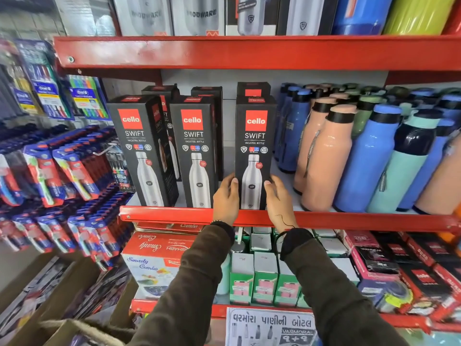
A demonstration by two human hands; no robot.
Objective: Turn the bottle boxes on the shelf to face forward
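Observation:
Three tall black bottle boxes stand along the front of the red shelf (pixel 174 214), each with a red logo and a steel bottle picture. The left box (pixel 139 151) is angled so its side panel shows. The middle box (pixel 195 156) faces front. The right box (pixel 254 148) faces front, and both hands hold its lower part: my left hand (pixel 225 198) on its left edge, my right hand (pixel 279 201) on its right edge. More black boxes stand behind in a second row.
Peach, blue and teal bottles (pixel 361 156) crowd the shelf right of the boxes. Toothbrush packs (pixel 62 171) hang at the left. The shelf below holds a combo box (pixel 154 258) and green cartons (pixel 264 278). Boxed bottles stand on the shelf above.

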